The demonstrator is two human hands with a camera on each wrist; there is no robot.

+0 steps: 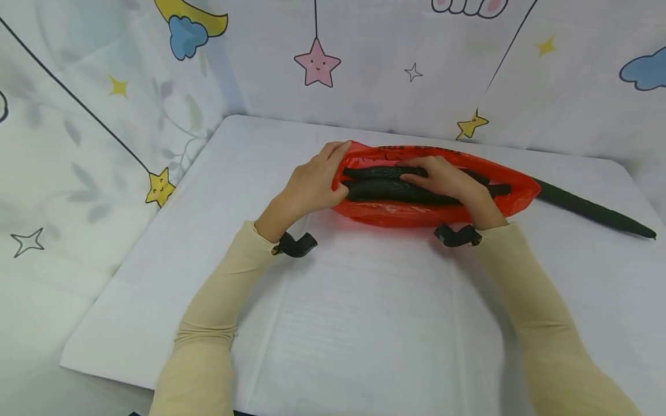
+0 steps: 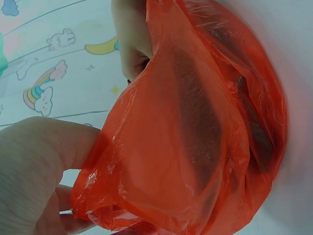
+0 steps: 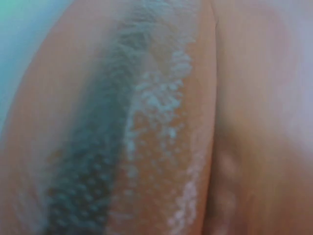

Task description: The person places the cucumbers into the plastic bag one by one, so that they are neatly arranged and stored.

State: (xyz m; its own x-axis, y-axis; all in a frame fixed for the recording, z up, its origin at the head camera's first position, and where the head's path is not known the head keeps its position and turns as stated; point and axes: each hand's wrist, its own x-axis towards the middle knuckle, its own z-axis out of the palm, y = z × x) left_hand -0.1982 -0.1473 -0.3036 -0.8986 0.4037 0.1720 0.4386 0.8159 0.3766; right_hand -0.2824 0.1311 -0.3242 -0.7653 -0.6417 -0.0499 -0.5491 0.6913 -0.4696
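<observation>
A red plastic bag (image 1: 400, 216) lies on its side along the back of the table, mouth spread open. Dark green cucumbers (image 1: 395, 190) lie lengthwise inside it. My left hand (image 1: 312, 179) grips the bag's left end, thumb on the near edge and fingers on the far one; in the left wrist view its fingers hold the crumpled plastic. Reaching into the mouth, my right hand (image 1: 442, 176) has thumb and fingers on either side of the rear cucumber (image 1: 380, 172). The right wrist view is blurred, with a cucumber (image 3: 93, 161) dimly visible through the plastic.
Another long cucumber (image 1: 593, 208) lies on the white table (image 1: 364, 323), right of the bag, its left end behind the bag. A patterned cloth (image 1: 374, 98) with stars and clouds hangs behind the table. Dark wrist mounts (image 1: 296, 245) stick out from both sleeves.
</observation>
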